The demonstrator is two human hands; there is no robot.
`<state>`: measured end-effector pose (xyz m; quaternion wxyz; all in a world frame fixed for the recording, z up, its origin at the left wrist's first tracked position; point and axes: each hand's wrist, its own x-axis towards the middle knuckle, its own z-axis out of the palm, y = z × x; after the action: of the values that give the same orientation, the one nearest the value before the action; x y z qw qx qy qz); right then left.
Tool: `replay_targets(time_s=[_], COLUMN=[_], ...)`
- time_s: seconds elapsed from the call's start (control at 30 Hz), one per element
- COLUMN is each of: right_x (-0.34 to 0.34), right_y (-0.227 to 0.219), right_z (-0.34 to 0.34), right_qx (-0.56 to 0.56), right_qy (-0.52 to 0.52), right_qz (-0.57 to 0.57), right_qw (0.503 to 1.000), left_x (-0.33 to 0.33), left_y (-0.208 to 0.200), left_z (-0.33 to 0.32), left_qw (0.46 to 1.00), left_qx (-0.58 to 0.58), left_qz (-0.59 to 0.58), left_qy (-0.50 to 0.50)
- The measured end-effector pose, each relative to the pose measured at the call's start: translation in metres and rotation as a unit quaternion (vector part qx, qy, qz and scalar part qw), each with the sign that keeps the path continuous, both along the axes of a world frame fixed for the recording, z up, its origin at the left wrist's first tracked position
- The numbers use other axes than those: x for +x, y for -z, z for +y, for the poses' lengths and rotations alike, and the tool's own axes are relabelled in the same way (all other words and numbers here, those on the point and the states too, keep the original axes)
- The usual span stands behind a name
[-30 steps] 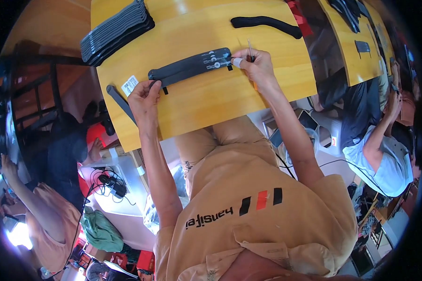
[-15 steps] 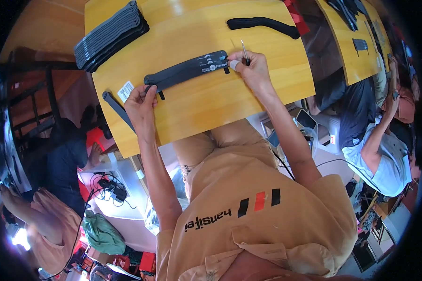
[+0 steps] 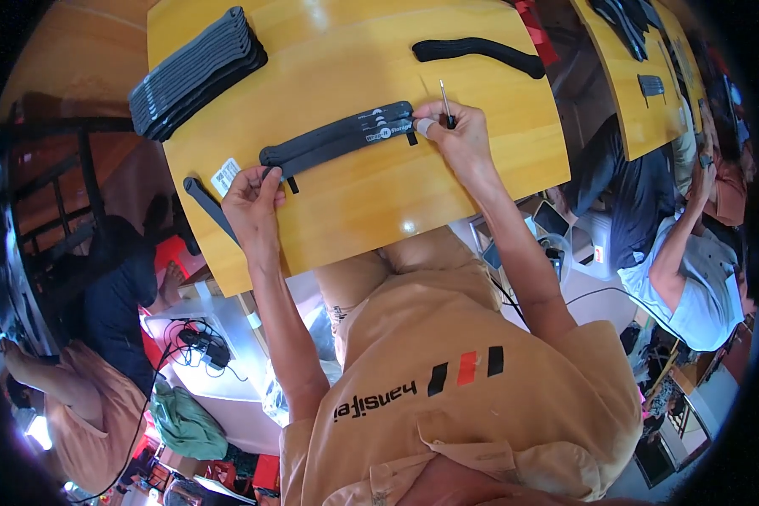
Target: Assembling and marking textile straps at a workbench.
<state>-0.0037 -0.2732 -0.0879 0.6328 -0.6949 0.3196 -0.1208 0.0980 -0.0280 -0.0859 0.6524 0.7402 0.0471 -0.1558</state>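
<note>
A long dark grey fabric strap (image 3: 333,137) with white print at its right end lies slantwise across the yellow table (image 3: 354,198). Two short black tabs stick out from its near edge. My left hand (image 3: 256,202) is closed, thumb and fingers pinching the strap's left end. At the other end, my right hand (image 3: 464,145) pinches the strap's corner, a light wrap around one finger. A thin pointed tool (image 3: 444,94) with a metal shaft and dark handle is also held in that hand, tip pointing away from me. Fingers hide part of its handle.
A stack of similar grey straps (image 3: 196,74) lies at the far left. A black folded strap (image 3: 479,54) rests at the far right. Beside my left hand are a white label (image 3: 227,172) and another dark strap (image 3: 211,207). A co-worker (image 3: 691,270) sits to the right.
The whole view has shifted slightly, so the table and strap sit a little lower in the picture. Both hands keep their hold on the strap's ends.
</note>
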Motion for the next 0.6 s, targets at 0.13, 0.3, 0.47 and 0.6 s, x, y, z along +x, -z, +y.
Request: replay_targets(time_s=[0.13,0.3,0.47,0.6], right_x=[0.0007,0.0000,-0.0005,-0.0011], right_y=[0.0005,0.0019,0.0063,0.0083], right_z=[0.0002,0.0010,0.0018,0.0023], right_qx=[-0.006,-0.022,-0.018,-0.035], right_qy=[0.001,0.008,0.011,0.011], right_qz=[-0.002,-0.005,-0.014,-0.023], right_qw=[1.000,1.000,1.000,0.999], left_x=[-0.0010,-0.0009,-0.0006,-0.0008], left_y=[-0.0035,-0.0026,-0.0002,0.0050], left_z=[-0.0031,-0.0038,-0.0031,-0.0022], left_qw=[1.000,1.000,0.999,1.000], left_qx=[0.021,0.017,0.033,0.024], left_qz=[0.010,0.012,0.004,0.004], left_qy=[-0.010,-0.016,-0.010,-0.010])
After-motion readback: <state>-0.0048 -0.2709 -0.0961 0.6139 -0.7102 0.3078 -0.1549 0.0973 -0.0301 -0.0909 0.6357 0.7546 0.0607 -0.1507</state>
